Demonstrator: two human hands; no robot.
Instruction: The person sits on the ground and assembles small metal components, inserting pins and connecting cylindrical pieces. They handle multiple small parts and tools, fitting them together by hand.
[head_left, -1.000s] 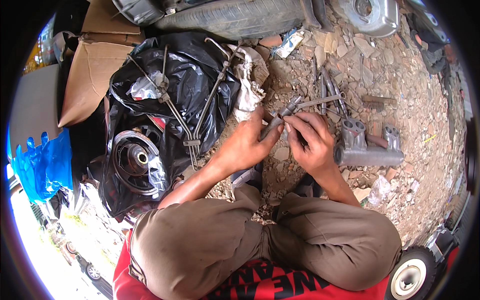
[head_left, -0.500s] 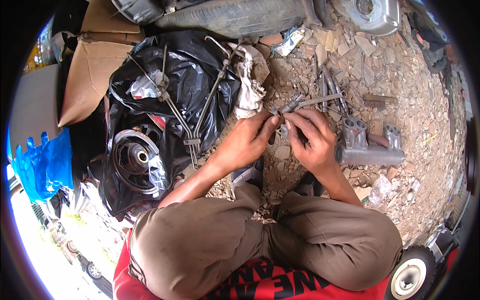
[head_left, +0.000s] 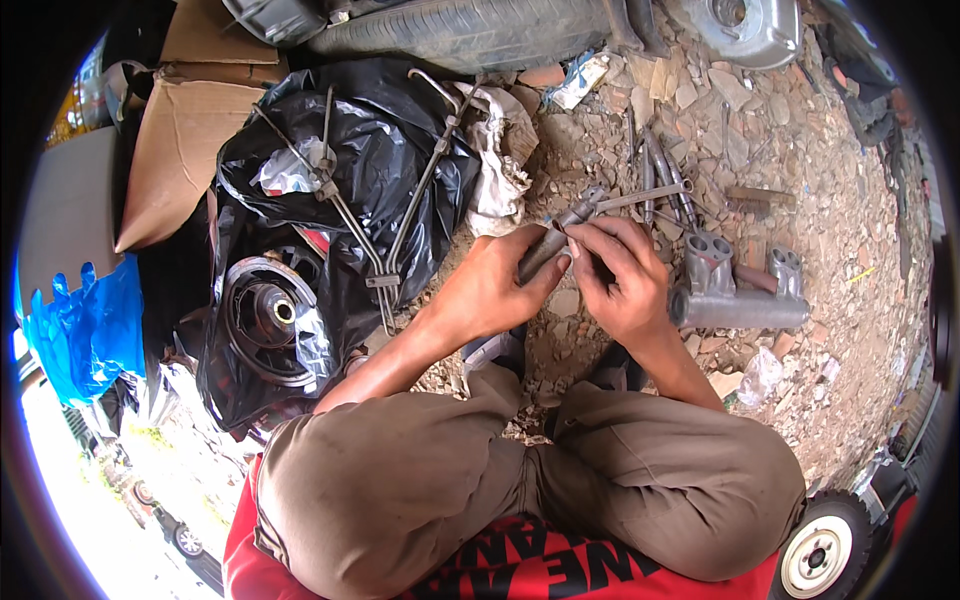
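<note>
While the left hand (head_left: 490, 287) is wrapped round a rod (head_left: 541, 252), thumb laid along its side, the right hand (head_left: 625, 272) is half closed, fingertips drawn in at a dark opening in the rod; whether they pinch something small, I cannot tell. The rod is left of the cylinder (head_left: 745, 314), slanting with its far end away from the person, and the right hand is just left of the cylinder. Beyond the cylinder and to its left lie a wrench (head_left: 640, 199) and some bars (head_left: 664, 178); farther left are a rag (head_left: 497, 190) and a black bag (head_left: 375, 130).
</note>
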